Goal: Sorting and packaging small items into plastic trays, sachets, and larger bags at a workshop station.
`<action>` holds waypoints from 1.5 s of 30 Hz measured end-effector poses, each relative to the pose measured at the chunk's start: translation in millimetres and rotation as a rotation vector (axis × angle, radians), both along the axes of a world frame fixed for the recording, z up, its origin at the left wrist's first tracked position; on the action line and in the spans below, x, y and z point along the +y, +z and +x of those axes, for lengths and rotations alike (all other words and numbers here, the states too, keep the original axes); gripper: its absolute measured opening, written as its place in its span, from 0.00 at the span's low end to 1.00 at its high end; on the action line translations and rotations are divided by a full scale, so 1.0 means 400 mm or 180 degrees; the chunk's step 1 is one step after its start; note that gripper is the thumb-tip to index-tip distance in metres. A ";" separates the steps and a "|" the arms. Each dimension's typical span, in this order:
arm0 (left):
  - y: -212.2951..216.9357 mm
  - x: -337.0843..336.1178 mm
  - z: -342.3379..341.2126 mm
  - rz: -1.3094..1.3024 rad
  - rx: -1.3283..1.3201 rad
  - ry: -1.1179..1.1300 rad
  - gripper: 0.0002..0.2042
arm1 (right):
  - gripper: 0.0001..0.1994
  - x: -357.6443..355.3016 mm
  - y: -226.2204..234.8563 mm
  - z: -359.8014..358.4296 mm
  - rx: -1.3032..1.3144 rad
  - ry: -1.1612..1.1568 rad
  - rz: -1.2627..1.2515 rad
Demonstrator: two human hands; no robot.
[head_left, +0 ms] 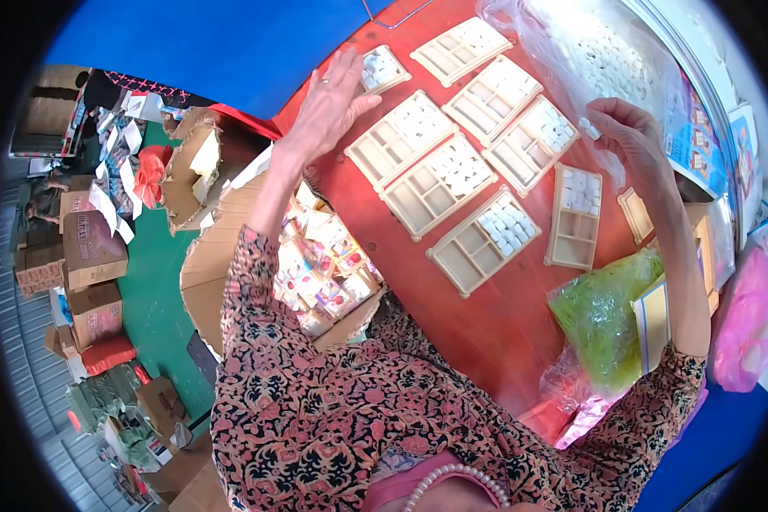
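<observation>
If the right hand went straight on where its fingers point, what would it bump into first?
Probably the tray just to its left, at the end holding white pieces. Depth is unclear, though: the right hand may be high enough to pass above it.

My left hand [337,96] hides part of the uppermost-left tray [389,86], and my right forearm [679,256] covers part of another tray [632,212]. The white piece [589,129] in my right hand [630,128] is too small to identify. The lower edge cuts off my necklace [452,468].
</observation>
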State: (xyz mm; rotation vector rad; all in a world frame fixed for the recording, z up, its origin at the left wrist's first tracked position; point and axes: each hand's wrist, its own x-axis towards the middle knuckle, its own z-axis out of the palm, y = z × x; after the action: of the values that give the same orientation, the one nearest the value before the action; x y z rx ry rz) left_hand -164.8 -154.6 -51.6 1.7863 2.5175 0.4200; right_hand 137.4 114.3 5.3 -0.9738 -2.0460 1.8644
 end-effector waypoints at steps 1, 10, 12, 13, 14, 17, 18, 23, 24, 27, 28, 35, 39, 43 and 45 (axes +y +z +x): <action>-0.006 0.012 -0.014 -0.0006 -0.0006 0.0006 0.37 | 0.08 -0.005 0.002 -0.006 -0.0006 0.0006 -0.0006; -0.072 0.039 -0.042 -0.0294 0.0331 -0.0211 0.38 | 0.08 -0.030 0.011 -0.018 -0.0020 0.0116 0.0014; -0.071 0.040 -0.037 0.0002 -0.0027 -0.0194 0.37 | 0.08 -0.028 0.007 -0.012 -0.0072 0.0075 -0.0003; -0.071 0.041 -0.034 0.0003 -0.0028 -0.0192 0.37 | 0.08 -0.029 0.006 -0.012 -0.0074 0.0077 -0.0002; -0.071 0.043 -0.030 0.0080 0.0041 -0.0228 0.37 | 0.08 -0.030 0.006 -0.013 -0.0074 0.0107 -0.0017; -0.083 0.046 -0.021 0.0117 0.0137 -0.0349 0.37 | 0.08 -0.038 0.011 -0.022 -0.0066 0.0173 -0.0029; -0.087 0.045 -0.020 0.0077 0.0162 -0.0446 0.37 | 0.07 -0.041 0.013 -0.027 -0.0059 0.0197 -0.0026; -0.078 0.046 -0.021 -0.0068 0.0081 -0.0440 0.36 | 0.07 -0.050 0.008 -0.034 -0.0074 0.0231 -0.0015; -0.079 0.045 -0.023 -0.0021 0.0015 -0.0475 0.35 | 0.07 -0.052 0.008 -0.034 -0.0068 0.0192 -0.0039; -0.060 0.039 -0.032 0.0815 -0.1073 -0.0145 0.31 | 0.07 -0.060 0.018 -0.039 -0.0138 0.0183 -0.0009; -0.060 0.035 -0.046 0.0813 -0.1067 -0.0134 0.31 | 0.07 -0.060 0.021 -0.040 -0.0134 0.0195 -0.0012; -0.068 0.032 -0.080 0.0518 -0.0099 -0.0173 0.24 | 0.06 -0.054 0.015 -0.046 -0.0074 0.0209 -0.0051; -0.078 0.038 -0.055 0.0323 0.0923 -0.0251 0.24 | 0.07 -0.050 0.004 -0.042 -0.0094 0.0221 -0.0131; -0.093 0.036 -0.045 0.0437 0.1015 -0.0142 0.23 | 0.06 -0.054 0.005 -0.045 -0.0046 0.0216 -0.0118; -0.097 0.037 -0.050 0.0732 0.0594 -0.0007 0.20 | 0.06 -0.054 0.003 -0.044 -0.0079 0.0172 -0.0128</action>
State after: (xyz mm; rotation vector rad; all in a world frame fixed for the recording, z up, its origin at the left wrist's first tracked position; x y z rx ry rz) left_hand -184.8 -140.0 -90.5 1.9937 2.6870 0.5912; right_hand 119.9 92.7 6.6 -0.9657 -2.0764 1.9371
